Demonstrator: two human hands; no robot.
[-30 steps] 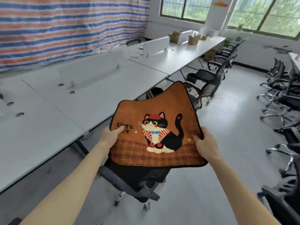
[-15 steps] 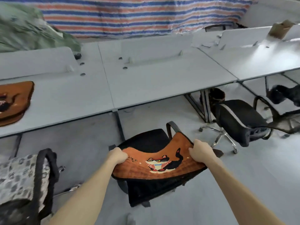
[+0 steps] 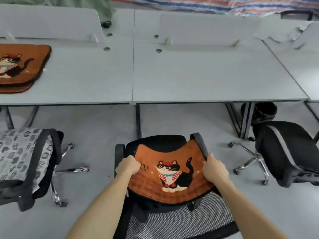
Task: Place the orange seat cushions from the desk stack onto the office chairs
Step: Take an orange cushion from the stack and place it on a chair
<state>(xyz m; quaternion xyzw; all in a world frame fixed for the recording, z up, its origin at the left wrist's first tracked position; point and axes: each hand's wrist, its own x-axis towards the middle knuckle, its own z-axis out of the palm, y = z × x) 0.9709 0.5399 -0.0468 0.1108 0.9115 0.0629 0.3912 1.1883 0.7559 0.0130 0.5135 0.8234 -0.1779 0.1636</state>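
Note:
An orange seat cushion [image 3: 151, 176] with a cat picture lies over the seat of a black office chair [image 3: 155, 141] right below me. My left hand [image 3: 128, 165] grips the cushion's left edge and my right hand [image 3: 214, 169] grips its right edge. The cushion bows upward at both sides between the chair's armrests. A stack of matching orange cushions [image 3: 19, 66] lies on the grey desk [image 3: 189, 80] at the far left.
A chair with a grey patterned cover [image 3: 22, 161] stands to the left. Another black chair [image 3: 284, 152] stands to the right, with a dark bin [image 3: 262, 112] under the desk behind it. White divider panels [image 3: 207, 30] run along the desk's back.
I have turned from looking down the room to facing the desk. The cushion came down from chest height onto the black chair's seat, both hands still gripping its edges.

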